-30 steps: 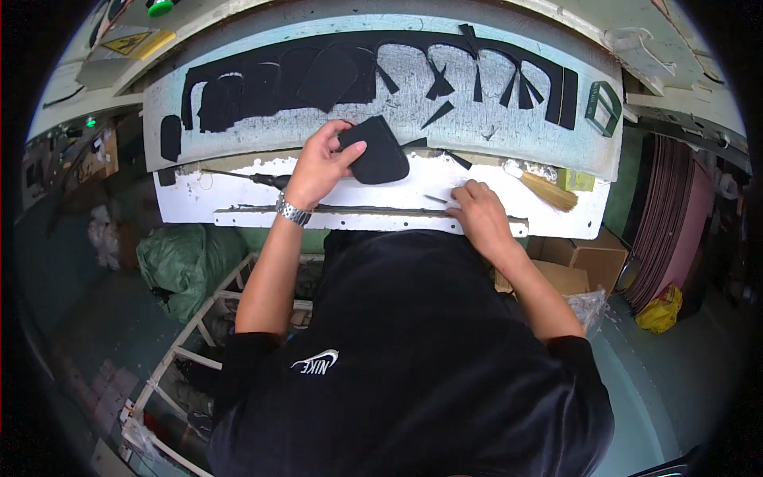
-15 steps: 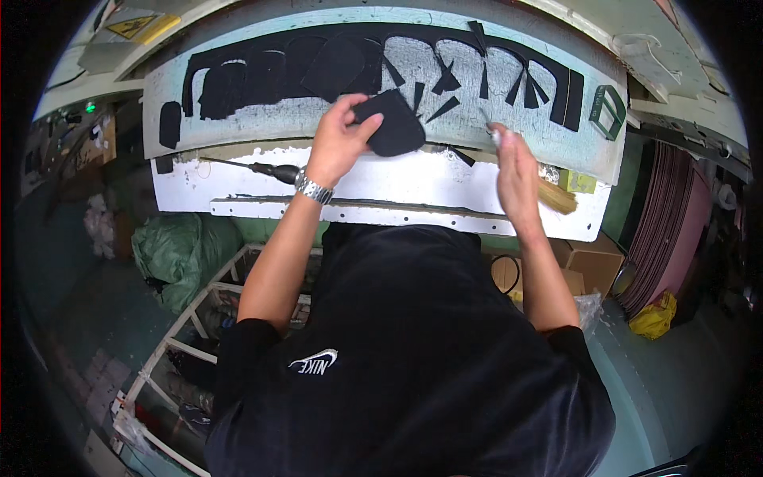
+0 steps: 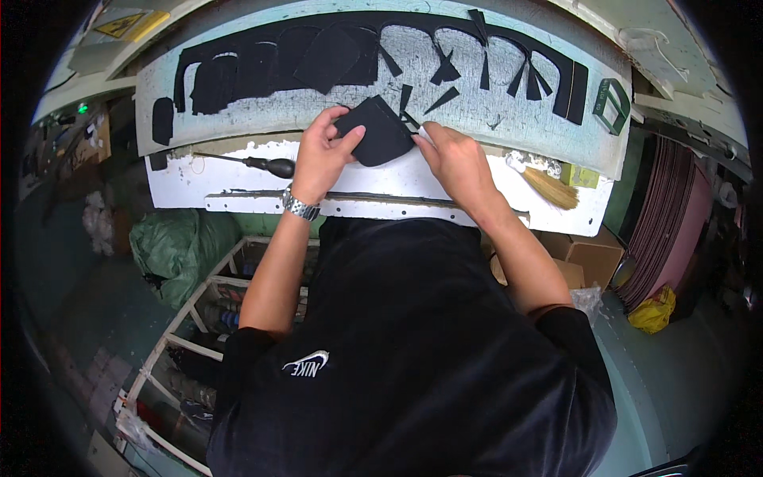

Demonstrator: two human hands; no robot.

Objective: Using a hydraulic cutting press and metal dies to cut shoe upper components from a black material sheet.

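My left hand grips a flat black sheet piece with rounded corners by its left edge, thumb on top. It is lifted above the front of the work board. My right hand is closed around a slim tool with a pale handle. The tool's tip meets the black piece's upper right edge, close to a narrow black strip. Loose black slivers lie just beyond. Behind them a long black sheet with arched cut-outs spans the board, with several cut black pieces at its left part.
A black-handled tool with a long thin shaft rests at the board's front left. On the right are a straw-coloured brush, a yellow-green box and a green metal frame. A white-framed rack stands below left, cardboard boxes below right.
My right hand has moved left, bringing its tool to the black piece's edge. My left hand and the piece have shifted slightly left and nearer to me.
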